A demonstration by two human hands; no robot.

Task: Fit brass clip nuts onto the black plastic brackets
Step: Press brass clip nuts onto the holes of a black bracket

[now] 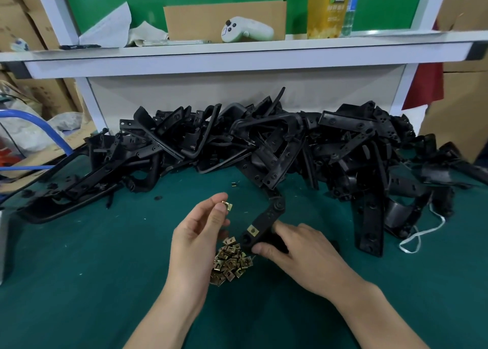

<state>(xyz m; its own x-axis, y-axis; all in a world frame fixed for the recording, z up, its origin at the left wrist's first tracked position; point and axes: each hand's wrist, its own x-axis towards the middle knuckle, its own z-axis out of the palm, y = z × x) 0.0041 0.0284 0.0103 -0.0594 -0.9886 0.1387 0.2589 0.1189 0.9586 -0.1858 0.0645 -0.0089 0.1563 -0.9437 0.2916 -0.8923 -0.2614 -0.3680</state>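
Note:
My left hand pinches one brass clip nut between thumb and fingertips, raised a little above the green mat. My right hand grips the near end of a black plastic bracket that lies slanted on the mat. One brass clip nut sits fitted on that bracket near my right fingers. A heap of loose brass clip nuts lies between my two hands. The held nut is a short way left of the bracket, not touching it.
A large pile of black brackets spans the back of the green mat. A white cord lies at the right. A shelf above holds a cardboard box, a white controller and a yellow bottle.

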